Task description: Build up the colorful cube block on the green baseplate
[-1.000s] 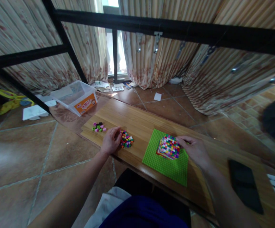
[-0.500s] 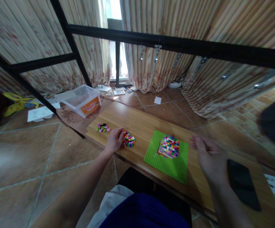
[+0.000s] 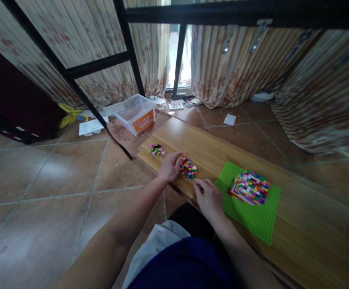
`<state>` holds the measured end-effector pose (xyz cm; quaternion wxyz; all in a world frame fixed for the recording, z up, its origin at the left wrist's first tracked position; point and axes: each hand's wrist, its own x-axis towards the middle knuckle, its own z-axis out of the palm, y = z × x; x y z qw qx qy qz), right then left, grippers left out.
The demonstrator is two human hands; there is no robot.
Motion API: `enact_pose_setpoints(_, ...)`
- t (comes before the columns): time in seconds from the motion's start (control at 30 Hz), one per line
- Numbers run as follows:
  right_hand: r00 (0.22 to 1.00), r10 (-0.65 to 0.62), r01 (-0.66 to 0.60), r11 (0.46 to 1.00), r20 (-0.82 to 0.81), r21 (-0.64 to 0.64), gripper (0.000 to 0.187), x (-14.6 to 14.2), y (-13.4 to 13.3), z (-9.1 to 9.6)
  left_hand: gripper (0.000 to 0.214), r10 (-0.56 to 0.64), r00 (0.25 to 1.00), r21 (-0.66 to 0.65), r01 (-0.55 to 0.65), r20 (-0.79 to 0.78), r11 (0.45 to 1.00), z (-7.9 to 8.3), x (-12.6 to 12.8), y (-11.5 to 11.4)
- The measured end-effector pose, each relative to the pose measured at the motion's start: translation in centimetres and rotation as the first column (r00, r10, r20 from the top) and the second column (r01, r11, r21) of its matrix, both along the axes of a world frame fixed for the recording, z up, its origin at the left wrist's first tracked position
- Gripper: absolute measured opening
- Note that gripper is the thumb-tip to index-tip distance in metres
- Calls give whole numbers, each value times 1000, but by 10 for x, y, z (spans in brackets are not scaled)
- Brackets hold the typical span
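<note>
A small heap of many-coloured bricks (image 3: 188, 168) lies on a low wooden board (image 3: 210, 146). My left hand (image 3: 170, 165) rests against the heap's left side, fingers curled round its edge. My right hand (image 3: 208, 196) hovers just right of the heap near the board's front edge, fingers loosely bent with nothing seen in them. To the right a green baseplate (image 3: 260, 218) carries a block of stacked multicoloured bricks (image 3: 249, 188). A second little cluster of pink, green and black bricks (image 3: 156, 149) sits at the board's left end.
A clear plastic tub with an orange label (image 3: 136, 113) stands on the tiled floor beyond the board. A black metal frame (image 3: 102, 64) crosses overhead and slants down to the floor. Curtains hang behind. Papers and a yellow object (image 3: 70, 116) lie on the floor.
My right hand left the stacked block, drew back, then crossed left to the loose heap. The view swung left. My left hand stayed by the heap.
</note>
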<state>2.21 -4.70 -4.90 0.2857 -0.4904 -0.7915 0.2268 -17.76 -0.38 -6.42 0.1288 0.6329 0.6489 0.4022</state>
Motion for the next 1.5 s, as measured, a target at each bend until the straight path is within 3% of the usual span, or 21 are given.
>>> enact_pose_setpoints(0.3, 989, 31, -55, 984, 146, 169, 22, -28, 20, -6, 36, -1, 999, -27, 2, 36, 1000, 4, 1, -2)
enact_pose_setpoints(0.5, 984, -14, -28, 972, 176, 233, 22, -21, 29, -12, 35, 16, 999, -33, -15, 39, 999, 3, 2, -3)
enact_pose_setpoints(0.67, 998, 6, -20, 972, 61, 236, 22, -6, 31, -11, 35, 22, 999, -29, -20, 45, 999, 3, 1, -3)
enact_pose_setpoints(0.8, 997, -75, 71, 974, 9, 215, 20, 2, 27, -7, 35, 14, 998, -27, -12, 55, 1000, 4, 0, -2)
enact_pose_setpoints(0.93, 993, -105, 95, 979, 50, 181, 19, 2, 26, -4, 35, 9, 999, -20, -8, 52, 1000, 5, 0, -2)
enact_pose_setpoints(1.3, 966, -53, 7, 984, 252, 177, 14, -10, 35, -8, 33, 12, 999, -11, -12, 35, 1000, 3, 0, -2)
enact_pose_setpoints(1.4, 967, -67, 17, 980, 247, 200, 12, -13, 36, -5, 34, 15, 999, 3, -15, 39, 1000, 3, -1, -3)
enact_pose_setpoints(1.5, 986, -87, 55, 975, 143, 215, 13, -17, 33, 4, 34, 5, 999, 15, -5, 38, 1000, 1, -3, -2)
